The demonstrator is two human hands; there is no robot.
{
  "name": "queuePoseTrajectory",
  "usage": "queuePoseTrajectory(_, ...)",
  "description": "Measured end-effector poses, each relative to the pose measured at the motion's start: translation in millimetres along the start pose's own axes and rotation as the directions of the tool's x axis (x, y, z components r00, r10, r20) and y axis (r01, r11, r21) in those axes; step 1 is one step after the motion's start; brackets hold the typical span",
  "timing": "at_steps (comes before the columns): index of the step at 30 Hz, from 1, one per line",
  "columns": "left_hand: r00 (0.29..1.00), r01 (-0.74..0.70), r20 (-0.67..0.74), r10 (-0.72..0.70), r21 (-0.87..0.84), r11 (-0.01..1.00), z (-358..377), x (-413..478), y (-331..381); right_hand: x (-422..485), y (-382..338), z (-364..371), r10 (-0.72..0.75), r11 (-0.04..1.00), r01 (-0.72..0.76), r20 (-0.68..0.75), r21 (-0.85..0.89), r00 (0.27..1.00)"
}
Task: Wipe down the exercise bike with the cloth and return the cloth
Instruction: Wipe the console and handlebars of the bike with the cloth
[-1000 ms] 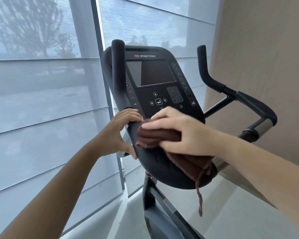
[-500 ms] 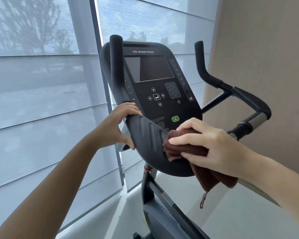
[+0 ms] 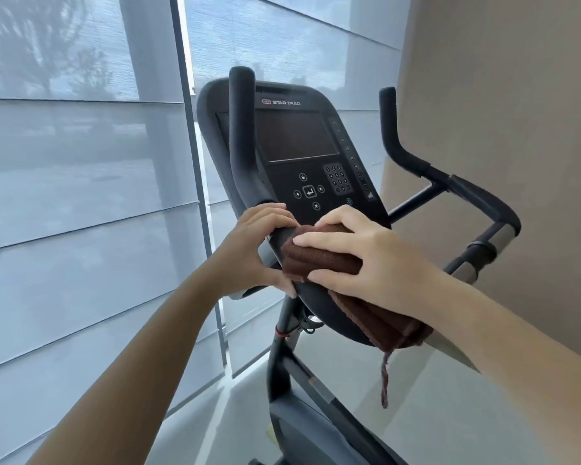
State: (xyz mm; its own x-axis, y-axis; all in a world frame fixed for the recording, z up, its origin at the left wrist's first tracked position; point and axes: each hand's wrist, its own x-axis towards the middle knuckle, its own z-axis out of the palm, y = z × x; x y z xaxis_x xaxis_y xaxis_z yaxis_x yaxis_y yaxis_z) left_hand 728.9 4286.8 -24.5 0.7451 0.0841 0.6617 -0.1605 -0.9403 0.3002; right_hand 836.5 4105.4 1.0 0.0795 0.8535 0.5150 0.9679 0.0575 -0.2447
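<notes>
Soft daylight through the shaded windows (image 3: 81,196) on my left; everything looks evenly lit, slightly soft, with straight lines bowing at the edges.

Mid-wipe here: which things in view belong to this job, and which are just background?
In the job:
brown cloth
bike console
right hand pressing the cloth
left hand gripping the console edge

Background:
window blinds
beige wall
right handlebar, untouched now

Translucent grey window blinds (image 3: 64,182) on the left, beige wall (image 3: 517,129) on the right, pale floor (image 3: 433,414) below.
</notes>
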Motion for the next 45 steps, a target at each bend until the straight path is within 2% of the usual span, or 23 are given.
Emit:
queuePoseTrajectory(4, 0.996, -0.079, -0.052, 0.078, -0.013, 0.997, 3.1, 0.1, -5.6, -42.2, 9.0, -9.3, 0.051, 0.998, -0.053, -0.092, -0.017, 0.994)
queuePoseTrajectory(7, 0.987, -0.145, -0.057, 0.147, 0.044, 0.988, 4.4, 1.9, -11.2, -65.3, 7.3, -11.2, 0.100, 0.994, -0.106, -0.167, -0.028, 0.981)
queuePoseTrajectory(11, 0.967, -0.244, -0.058, 0.250, 0.095, 0.965, -1.1, 7.8, -17.1, -53.4, -4.4, -7.9, 0.219, 0.973, -0.231, -0.256, -0.016, 0.942)
queuePoseTrajectory(14, 0.947, -0.321, 0.007, 0.321, 0.068, 0.945, -9.0, 16.2, -27.5, -24.1, -23.1, 5.1, 0.213, 0.969, -0.242, -0.362, -0.038, 0.907)
queuePoseTrajectory(17, 0.909, -0.414, 0.059, 0.412, 0.027, 0.910, -14.5, 25.2, -38.7, 8.8, -42.8, 19.7, 0.225, 0.959, -0.268, -0.335, -0.088, 0.915)
queuePoseTrajectory(22, 0.889, -0.457, -0.044, 0.456, -0.006, 0.889, -4.3, 27.2, -50.7, 12.1, -55.1, 27.7, 0.372, 0.893, -0.405, -0.182, -0.198, 0.910)
queuePoseTrajectory(25, 0.892, -0.447, -0.090, 0.443, -0.023, 0.894, 1.7, 27.2, -54.1, 9.1, -60.5, 34.3, 0.400, 0.841, -0.446, -0.204, -0.307, 0.894)
queuePoseTrajectory(30, 0.892, -0.445, -0.098, 0.442, -0.017, 0.895, 1.8, 27.0, -53.2, 4.3, -65.0, 35.5, 0.371, 0.837, -0.430, -0.228, -0.338, 0.900)
queuePoseTrajectory(37, 0.909, -0.414, -0.063, 0.411, -0.036, 0.910, -3.6, 24.3, -47.4, -24.9, -64.1, 37.5, 0.233, 0.849, -0.330, -0.267, -0.413, 0.935)
queuePoseTrajectory(41, 0.921, -0.387, -0.054, 0.387, 0.007, 0.922, -4.5, 19.0, -39.3, -42.8, -55.2, 33.6, 0.141, 0.861, -0.238, -0.238, -0.450, 0.961)
queuePoseTrajectory(45, 0.946, -0.315, -0.063, 0.317, 0.035, 0.948, -1.2, 9.0, -27.4, -62.3, -43.0, 24.7, 0.106, 0.898, -0.177, -0.193, -0.403, 0.975)
